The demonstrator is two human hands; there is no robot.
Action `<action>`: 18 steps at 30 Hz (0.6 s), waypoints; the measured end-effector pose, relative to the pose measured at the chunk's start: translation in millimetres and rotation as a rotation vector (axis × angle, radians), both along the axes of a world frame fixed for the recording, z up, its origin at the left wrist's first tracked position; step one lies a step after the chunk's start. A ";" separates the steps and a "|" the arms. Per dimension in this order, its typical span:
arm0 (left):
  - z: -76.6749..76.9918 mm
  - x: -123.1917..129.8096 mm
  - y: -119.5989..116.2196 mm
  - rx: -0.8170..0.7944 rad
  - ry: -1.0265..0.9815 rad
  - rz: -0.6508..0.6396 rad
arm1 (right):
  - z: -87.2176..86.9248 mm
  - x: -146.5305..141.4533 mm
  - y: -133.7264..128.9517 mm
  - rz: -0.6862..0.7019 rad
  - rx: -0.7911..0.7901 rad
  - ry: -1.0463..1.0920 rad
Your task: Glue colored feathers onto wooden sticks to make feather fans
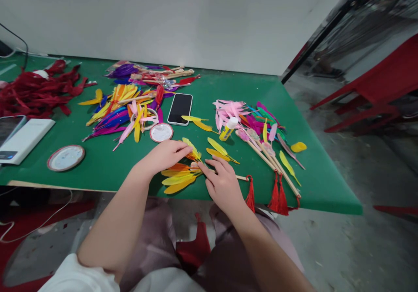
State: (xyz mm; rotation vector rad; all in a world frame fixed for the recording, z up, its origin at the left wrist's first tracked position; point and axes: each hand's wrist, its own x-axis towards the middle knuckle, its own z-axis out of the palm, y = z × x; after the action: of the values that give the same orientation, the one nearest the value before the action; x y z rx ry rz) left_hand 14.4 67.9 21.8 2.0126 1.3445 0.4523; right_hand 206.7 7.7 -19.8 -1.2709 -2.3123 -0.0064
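Head view: one feather fan (178, 182), orange and yellow, is laid near the front edge of the green bench (320, 170), between two hands. By the left hand (168, 154) the upper yellow feathers (195, 151) are met with fingers drawn close together; whether one is pinched cannot be told. By the right hand (225, 183), its grip partly spread, the feather bases are covered; a hold there cannot be told either. One stick (242, 178) with one red tassel (250, 196) is seen beyond it. Four loose feathers (217, 145) are scattered in two pairs, near one glue stick (227, 130). One phone (180, 108) and two round lids (65, 157) are also seen.
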 end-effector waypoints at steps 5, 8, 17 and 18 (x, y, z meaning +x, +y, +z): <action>-0.8 -0.2 0.0 0.009 0.000 0.005 | 0.1 -0.1 -0.2 0.003 0.004 0.003; -2.2 -0.1 0.5 0.009 -0.002 -0.011 | 0.3 -0.2 -0.3 0.004 0.004 0.005; -4.0 0.3 1.1 0.016 -0.004 -0.012 | 0.6 -0.4 -0.1 0.003 0.003 0.008; -3.6 0.2 1.0 0.018 -0.005 -0.008 | 0.6 -0.3 -0.1 0.003 0.000 0.006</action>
State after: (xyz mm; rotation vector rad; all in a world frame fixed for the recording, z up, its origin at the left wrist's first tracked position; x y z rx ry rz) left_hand 14.6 68.8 18.2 2.0296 1.3330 0.4671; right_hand 206.4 7.6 -19.2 -1.2658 -2.3091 -0.0017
